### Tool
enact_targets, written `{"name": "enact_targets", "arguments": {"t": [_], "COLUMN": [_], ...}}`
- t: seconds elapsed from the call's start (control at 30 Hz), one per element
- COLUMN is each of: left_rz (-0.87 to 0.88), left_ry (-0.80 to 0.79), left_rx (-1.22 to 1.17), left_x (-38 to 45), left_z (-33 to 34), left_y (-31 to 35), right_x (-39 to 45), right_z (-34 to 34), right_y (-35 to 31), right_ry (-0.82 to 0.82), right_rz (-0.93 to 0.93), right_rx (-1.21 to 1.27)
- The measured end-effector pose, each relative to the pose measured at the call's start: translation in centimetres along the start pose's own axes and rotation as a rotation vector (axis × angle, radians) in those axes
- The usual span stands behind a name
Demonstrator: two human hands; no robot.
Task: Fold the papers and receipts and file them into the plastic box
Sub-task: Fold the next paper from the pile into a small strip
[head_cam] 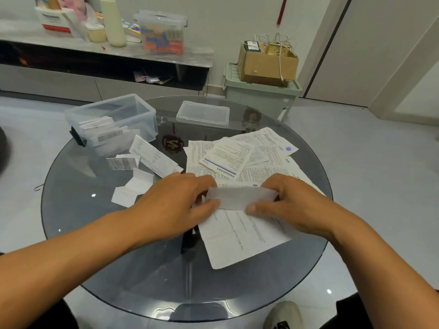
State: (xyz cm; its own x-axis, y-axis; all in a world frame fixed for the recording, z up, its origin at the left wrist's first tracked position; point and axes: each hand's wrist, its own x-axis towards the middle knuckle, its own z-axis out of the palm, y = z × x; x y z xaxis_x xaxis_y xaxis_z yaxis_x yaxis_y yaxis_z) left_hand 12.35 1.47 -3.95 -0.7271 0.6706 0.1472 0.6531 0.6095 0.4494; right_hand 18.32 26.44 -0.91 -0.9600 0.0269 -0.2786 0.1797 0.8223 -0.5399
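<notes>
A small folded white receipt [240, 198] is held just above the table's middle. My left hand [175, 205] pinches its left end and my right hand [285, 205] pinches its right end. Under it lies a large printed sheet [237, 238]. Behind my hands spreads a pile of printed papers [240, 155]. The clear plastic box [111, 119] stands open at the back left with several folded papers upright inside it. Its lid [203, 113] lies flat to the right of it.
The round dark glass table [118, 245] carries loose folded receipts [133, 188] left of my hands and a longer folded sheet [154, 156] near the box. A shelf with containers, a green bin and a cardboard box stand behind. A shoe shows at the bottom right.
</notes>
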Motion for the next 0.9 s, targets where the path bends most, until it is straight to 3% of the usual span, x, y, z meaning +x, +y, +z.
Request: {"name": "enact_targets", "arguments": {"t": [0.13, 0.23, 0.33, 0.43, 0.6, 0.77, 0.9], "left_rz": [-0.205, -0.206, -0.128, 0.086, 0.23, 0.109, 0.006], "left_ry": [-0.018, -0.017, 0.059, 0.079, 0.014, -0.086, 0.006], "left_rx": [-0.221, -0.163, 0.025, 0.207, 0.165, 0.157, 0.211], "left_x": [0.8, 1.0, 1.2, 1.6, 1.4, 1.3, 1.3], "left_z": [0.5, 1.0, 1.3, 1.3, 1.7, 1.5, 2.4], "left_y": [-0.1, 0.0, -0.2, -0.3, -0.5, 0.7, 1.8], "right_x": [1.3, 1.7, 1.5, 1.2, 1.3, 1.0, 0.5], "right_z": [1.0, 1.5, 1.6, 1.6, 1.3, 1.1, 1.3], "right_y": [0.2, -0.2, -0.5, -0.7, -0.9, -1.3, -2.5], "right_ry": [0.096, 0.141, 0.155, 0.205, 0.191, 0.144, 0.06], "right_rz": [0.174, 0.204, 0.243, 0.284, 0.249, 0.181, 0.134], "right_rx": [0.156, 0.057, 0.011, -0.019, 0.223, 0.432, 0.616]}}
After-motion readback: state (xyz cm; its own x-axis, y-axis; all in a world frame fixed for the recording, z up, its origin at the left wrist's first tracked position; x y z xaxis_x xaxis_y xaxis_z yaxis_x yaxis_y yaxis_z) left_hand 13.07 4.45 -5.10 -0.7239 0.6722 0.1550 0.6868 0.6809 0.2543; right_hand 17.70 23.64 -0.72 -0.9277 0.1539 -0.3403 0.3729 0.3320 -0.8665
